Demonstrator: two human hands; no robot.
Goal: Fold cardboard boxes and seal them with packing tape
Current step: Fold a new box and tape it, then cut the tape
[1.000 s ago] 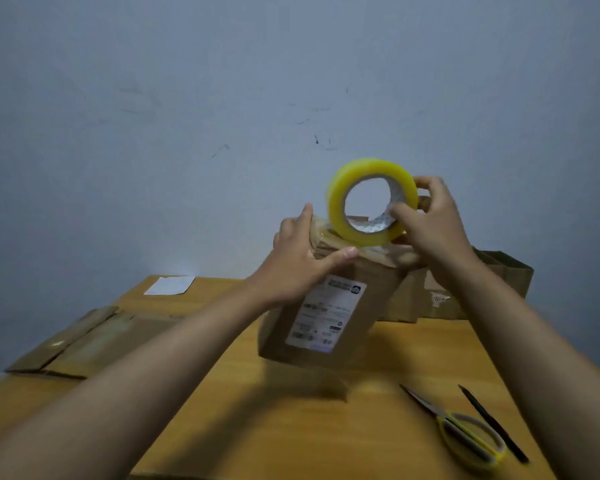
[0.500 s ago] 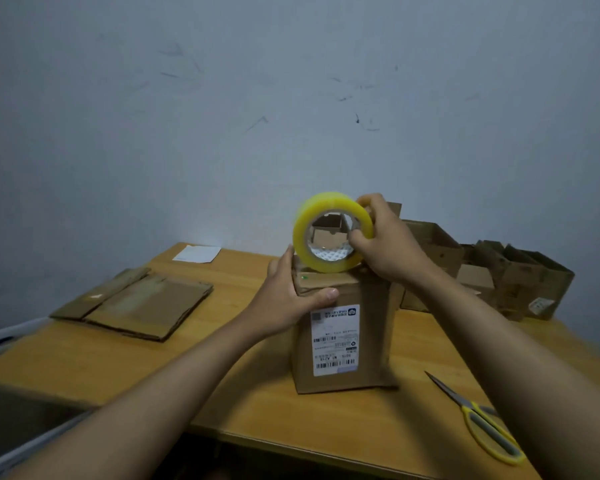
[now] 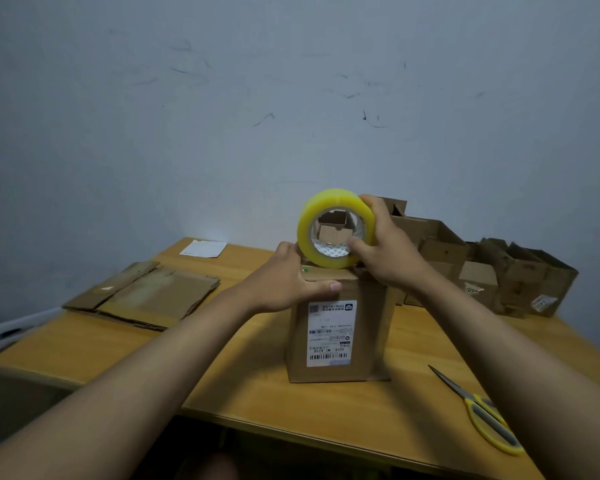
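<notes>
A tall brown cardboard box (image 3: 371, 327) with a white shipping label stands upright on the wooden table (image 3: 222, 386). My left hand (image 3: 284, 282) grips its top left corner, thumb laid along the front edge. A yellow-tinted roll of packing tape (image 3: 326, 206) stands on edge on the box top. My right hand (image 3: 385, 251) holds the roll, thumb inside the core and fingers over the rim. Any pulled-out strip of tape is too faint to make out.
Flattened cardboard boxes (image 3: 146, 292) lie at the left of the table, with a white paper slip (image 3: 203, 248) behind them. Several opened boxes (image 3: 513, 275) crowd the back right. Yellow-handled scissors (image 3: 482, 414) lie near the front right edge. A wall stands close behind.
The box went from tilted in my hands to standing upright on the table. The roll came down onto its top. My view has pulled back and shows more of the table.
</notes>
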